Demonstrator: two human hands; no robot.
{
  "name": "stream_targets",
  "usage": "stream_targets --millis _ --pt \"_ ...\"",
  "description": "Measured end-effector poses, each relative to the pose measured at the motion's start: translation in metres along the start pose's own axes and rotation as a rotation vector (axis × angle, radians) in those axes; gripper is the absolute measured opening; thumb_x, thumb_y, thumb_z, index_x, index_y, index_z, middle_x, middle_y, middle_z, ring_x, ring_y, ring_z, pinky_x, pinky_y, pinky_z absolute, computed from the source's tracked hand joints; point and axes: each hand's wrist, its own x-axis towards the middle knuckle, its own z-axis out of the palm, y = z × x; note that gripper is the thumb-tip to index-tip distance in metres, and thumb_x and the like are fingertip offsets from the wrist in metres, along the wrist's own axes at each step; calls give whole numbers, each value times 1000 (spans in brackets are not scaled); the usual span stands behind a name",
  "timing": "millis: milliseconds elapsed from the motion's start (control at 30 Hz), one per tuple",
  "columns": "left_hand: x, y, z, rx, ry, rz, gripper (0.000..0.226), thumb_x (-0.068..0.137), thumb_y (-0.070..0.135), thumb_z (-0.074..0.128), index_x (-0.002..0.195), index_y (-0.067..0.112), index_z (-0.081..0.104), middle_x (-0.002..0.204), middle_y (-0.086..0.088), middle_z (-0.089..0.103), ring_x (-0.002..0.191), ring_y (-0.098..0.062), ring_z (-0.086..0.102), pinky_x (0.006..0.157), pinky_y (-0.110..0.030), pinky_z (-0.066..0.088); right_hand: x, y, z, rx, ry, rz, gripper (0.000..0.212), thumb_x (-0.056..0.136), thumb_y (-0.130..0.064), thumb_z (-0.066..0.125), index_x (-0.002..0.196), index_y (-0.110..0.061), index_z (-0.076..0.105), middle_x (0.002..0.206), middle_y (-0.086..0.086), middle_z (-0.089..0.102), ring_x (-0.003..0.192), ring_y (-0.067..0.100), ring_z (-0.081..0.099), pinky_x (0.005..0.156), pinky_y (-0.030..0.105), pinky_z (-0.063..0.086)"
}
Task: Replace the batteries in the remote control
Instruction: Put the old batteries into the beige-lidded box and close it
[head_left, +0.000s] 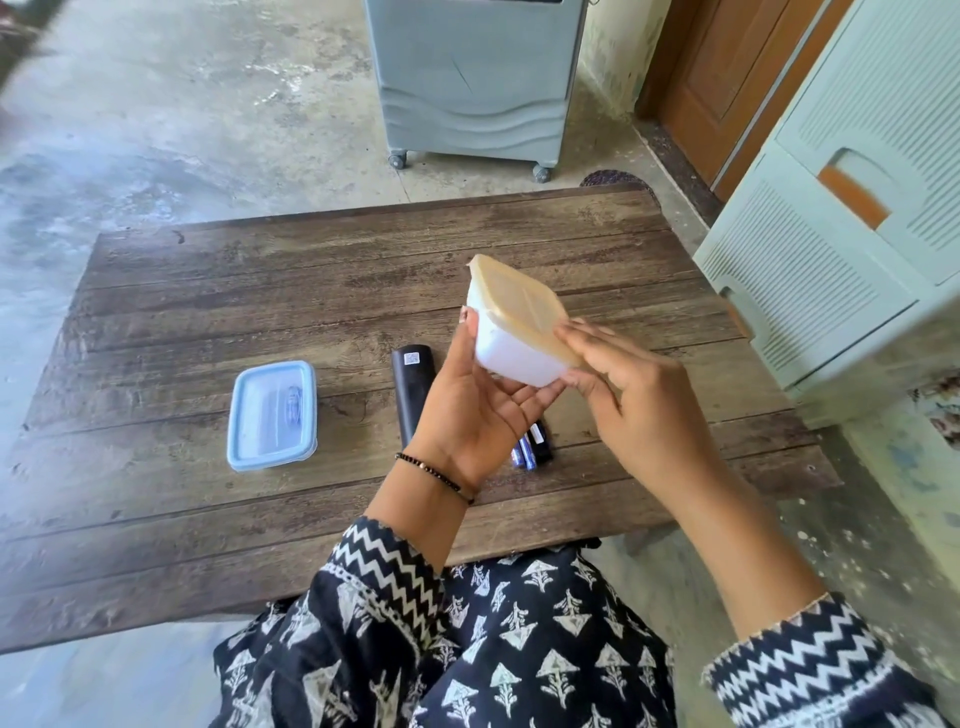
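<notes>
Above the wooden table (208, 291) I hold a small white box with a beige lid (511, 322), tilted. My left hand (478, 400) cups the box from below, fingers curled round its base. My right hand (639, 395) grips the lid's near edge with its fingertips. A black remote control (413, 384) lies face down on the table, partly behind my left hand. Beside it lie blue batteries (523, 453) and a black cover piece (540, 442), half hidden by my left wrist.
A light blue lidded plastic box (272, 413) sits on the table's left part. A grey wheeled cooler (472, 83) stands on the concrete floor beyond the table. A pale green plastic drawer cabinet (841, 234) stands close at the right.
</notes>
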Motion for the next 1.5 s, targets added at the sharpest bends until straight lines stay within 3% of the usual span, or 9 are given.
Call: stream_targets --millis 167,567,767,933,1067,1133,1233,1333,1500 --pt "0 -3 -4 4 -14 -37 56 86 54 43 115 8 55 101 -17 67 87 -26 68 80 -37 57 -2 5 -4 -62 -21 -61 35 81 5 63 115 0 62 117 13 65 111 15 55 101 21 36" --pt "-4 5 -8 70 -39 -59 57 91 50 39 128 7 46 112 -20 63 97 -31 64 86 -40 54 6 7 -14 122 -110 19 36 80 3 65 115 -6 62 116 6 64 110 11 57 99 13 39" --pt "-7 0 -13 37 -96 -55 65 84 47 44 135 7 39 120 -20 59 95 -34 67 84 -44 55 13 6 -28 259 66 180 31 86 -4 61 117 -8 60 108 -2 64 94 -8 59 77 2 44" --pt "-5 2 -10 17 -92 -71 54 95 40 37 135 4 43 132 -24 53 112 -40 58 92 -54 48 11 2 -23 123 77 44 30 81 2 62 111 -4 65 110 2 65 102 -1 56 90 4 41" --pt "-4 9 -9 146 -18 -121 52 88 37 44 130 6 48 133 -20 52 123 -39 49 90 -52 49 8 4 -19 -21 71 -54 35 74 13 62 106 -1 68 108 11 70 104 17 63 96 24 45" --pt "-5 13 -12 217 23 -107 55 82 43 52 124 6 52 121 -17 60 116 -35 54 87 -45 52 10 6 -17 -49 70 -58 36 74 14 62 105 -1 69 107 12 70 102 21 65 95 25 45" --pt "-7 21 -14 269 49 -79 68 71 43 66 124 3 52 109 -15 65 98 -27 64 76 -35 59 10 9 -16 -38 81 -23 35 74 15 61 104 -2 69 106 12 71 92 14 66 90 10 43" --pt "-5 27 -14 271 40 -72 57 72 32 65 120 4 52 110 -16 58 92 -25 61 70 -30 60 12 10 -17 8 127 59 29 78 8 64 104 -4 70 103 9 72 84 4 61 81 -4 37" --pt "-1 31 -11 304 -1 -123 43 72 26 68 108 7 54 106 -21 60 90 -29 62 75 -34 57 13 13 -16 41 161 101 24 81 1 64 103 -6 71 98 6 73 83 -2 58 77 -5 36"
